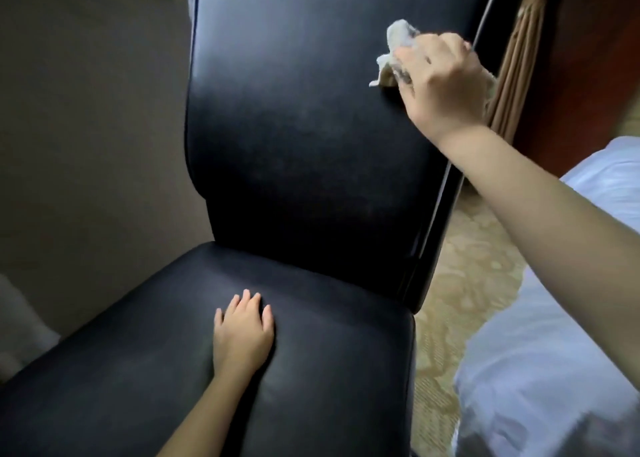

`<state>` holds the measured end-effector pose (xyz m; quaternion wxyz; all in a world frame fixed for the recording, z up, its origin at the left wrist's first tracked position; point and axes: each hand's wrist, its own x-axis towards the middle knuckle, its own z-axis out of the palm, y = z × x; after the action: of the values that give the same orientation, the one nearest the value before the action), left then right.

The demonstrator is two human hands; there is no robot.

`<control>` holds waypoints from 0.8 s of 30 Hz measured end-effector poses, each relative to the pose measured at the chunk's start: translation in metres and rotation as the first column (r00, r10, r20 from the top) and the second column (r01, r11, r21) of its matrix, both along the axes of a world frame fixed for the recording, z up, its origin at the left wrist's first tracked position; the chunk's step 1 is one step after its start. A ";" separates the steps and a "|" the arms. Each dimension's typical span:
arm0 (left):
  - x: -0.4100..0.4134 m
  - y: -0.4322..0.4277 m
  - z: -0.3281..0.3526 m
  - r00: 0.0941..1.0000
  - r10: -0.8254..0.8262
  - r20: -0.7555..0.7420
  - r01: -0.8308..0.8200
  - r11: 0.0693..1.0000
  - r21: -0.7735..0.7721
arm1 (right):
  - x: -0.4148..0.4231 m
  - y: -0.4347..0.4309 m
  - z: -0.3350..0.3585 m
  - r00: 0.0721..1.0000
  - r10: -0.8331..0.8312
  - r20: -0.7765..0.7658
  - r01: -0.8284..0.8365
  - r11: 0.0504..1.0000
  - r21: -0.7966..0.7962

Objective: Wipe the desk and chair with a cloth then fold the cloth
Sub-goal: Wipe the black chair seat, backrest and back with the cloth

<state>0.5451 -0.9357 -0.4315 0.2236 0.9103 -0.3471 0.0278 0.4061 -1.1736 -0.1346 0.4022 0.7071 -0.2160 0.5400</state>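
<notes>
Beside carpet (460,283) at four o'clock, wiping chair (304,127) at two o'clock, bunching seemingly soft, light cloth (398,37) mid-wad in curled right hand (443,82); pressing left hand (242,332) flat at six o'clock, fingers slightly spread.

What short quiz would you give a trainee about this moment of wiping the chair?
1. True or false: the left hand lies flat on the chair seat.
2. The right hand presses the cloth against: A) the backrest; B) the chair seat; C) the bed.
3. Fill in: the backrest is ____ in colour.

Key: 1 true; 2 A; 3 black.
</notes>
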 end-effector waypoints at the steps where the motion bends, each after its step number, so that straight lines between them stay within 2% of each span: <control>1: 0.001 -0.002 0.000 1.000 0.007 -0.002 -0.007 1.000 -0.007 | 0.003 0.004 -0.005 0.999 0.012 -0.041 -0.011 0.999 0.035; 3: 0.002 -0.003 0.002 1.000 0.005 -0.003 -0.005 1.000 -0.004 | 0.009 0.024 -0.043 0.961 0.016 -0.275 0.027 0.988 0.152; 4: 0.001 -0.002 0.003 1.000 0.004 0.003 -0.004 1.000 0.001 | 0.012 0.032 -0.078 0.887 0.055 -0.458 0.063 0.969 0.240; 5: 0.001 -0.002 0.003 1.000 0.002 0.010 -0.002 1.000 0.008 | 0.007 0.038 -0.118 0.758 0.141 -0.637 0.106 0.937 0.333; 6: 0.001 0.000 0.004 1.000 -0.002 0.018 0.002 1.000 0.015 | 0.001 0.039 -0.160 0.575 0.192 -0.795 0.238 0.891 0.387; 7: -0.001 0.003 0.004 1.000 -0.007 0.015 0.006 1.000 0.023 | -0.006 0.039 -0.192 0.483 0.220 -0.847 0.351 0.838 0.418; 8: -0.003 0.005 0.004 1.000 -0.016 0.012 0.016 1.000 0.026 | -0.016 0.028 -0.211 0.439 0.201 -0.876 0.358 0.855 0.375; 9: -0.005 0.007 0.004 1.000 -0.025 0.014 0.025 0.999 0.026 | -0.021 0.016 -0.217 0.404 0.214 -0.889 0.277 0.898 0.342; 10: -0.006 0.009 0.004 0.999 -0.031 0.016 0.030 0.999 0.029 | -0.026 0.012 -0.213 0.345 0.142 -0.928 0.163 0.964 0.208; 11: -0.009 0.008 0.004 0.999 -0.032 0.016 0.032 0.999 0.029 | -0.029 0.016 -0.198 0.372 0.147 -0.917 -0.036 0.989 0.144; 12: -0.006 0.009 0.006 1.000 -0.023 0.019 0.022 0.999 0.030 | -0.020 0.018 -0.176 0.443 0.227 -0.867 -0.261 0.958 0.118; 13: -0.005 0.008 0.007 1.000 -0.018 0.017 0.017 0.999 0.029 | -0.007 0.022 -0.153 0.560 0.281 -0.779 -0.441 0.897 0.006; 14: -0.004 0.008 0.007 1.000 -0.013 0.016 0.013 0.999 0.029 | 0.006 0.028 -0.124 0.673 0.261 -0.692 -0.485 0.862 -0.146; 15: -0.003 0.008 0.007 1.000 -0.011 0.014 0.011 0.999 0.032 | 0.019 0.031 -0.091 0.783 0.237 -0.575 -0.449 0.855 -0.258; 16: -0.003 0.008 0.007 1.000 -0.011 0.011 0.011 0.999 0.033 | 0.032 0.028 -0.060 0.878 0.176 -0.445 -0.342 0.881 -0.328; 17: -0.003 0.008 0.007 1.000 -0.012 0.008 0.012 1.000 0.029 | 0.043 0.027 -0.028 0.930 0.126 -0.344 -0.245 0.913 -0.327; 20: -0.007 0.009 0.007 1.000 -0.022 0.005 0.021 0.999 0.028 | 0.064 0.036 0.024 0.991 0.118 -0.058 -0.126 0.976 -0.176; 22: -0.008 0.009 0.008 1.000 -0.028 0.005 0.028 0.999 0.024 | 0.077 0.040 0.009 0.984 0.156 -0.085 -0.151 0.987 0.058; 24: -0.008 0.011 0.008 1.000 -0.028 0.008 0.028 0.999 0.030 | 0.086 0.048 -0.035 0.963 0.220 -0.159 -0.157 0.929 0.334</control>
<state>0.5376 -0.9242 -0.4240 0.2091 0.9084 -0.3612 0.0232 0.4924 -1.1251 -0.1695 0.2481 0.8292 -0.1910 0.4630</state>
